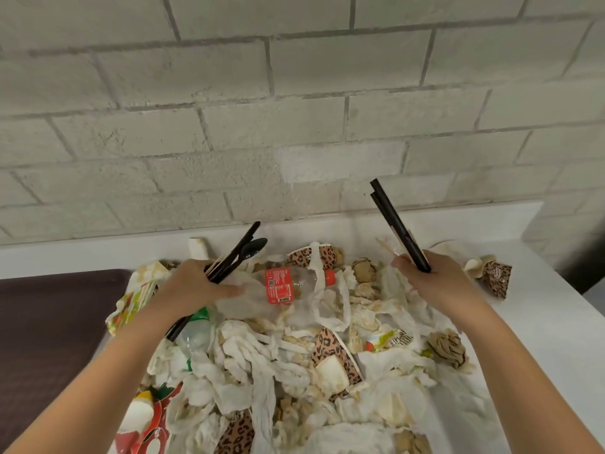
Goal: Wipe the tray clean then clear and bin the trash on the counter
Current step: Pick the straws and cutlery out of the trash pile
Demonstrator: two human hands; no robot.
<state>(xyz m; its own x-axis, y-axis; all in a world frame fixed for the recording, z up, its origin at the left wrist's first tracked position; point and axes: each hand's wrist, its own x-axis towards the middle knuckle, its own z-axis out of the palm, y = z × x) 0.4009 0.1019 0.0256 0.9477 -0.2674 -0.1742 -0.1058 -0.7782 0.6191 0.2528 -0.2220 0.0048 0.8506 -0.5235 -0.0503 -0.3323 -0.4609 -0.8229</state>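
A heap of trash covers the white counter (540, 322): soiled paper napkins (262, 362), leopard-print paper cups (330, 352), and a clear plastic bottle with a red label (288, 285). My left hand (193, 286) is shut on a bundle of black plastic cutlery and straws (240, 250), which pokes up and to the right over the heap. My right hand (432, 280) is shut on two black straws (397, 224) that point up toward the wall. The dark brown tray (49, 322) lies at the left, beside the pile.
A grey block wall (294, 109) rises right behind the counter. Another crushed leopard cup (494, 273) lies at the far right. A second clear bottle (196, 335) and red-and-white wrappers (150, 417) sit near the left front of the heap.
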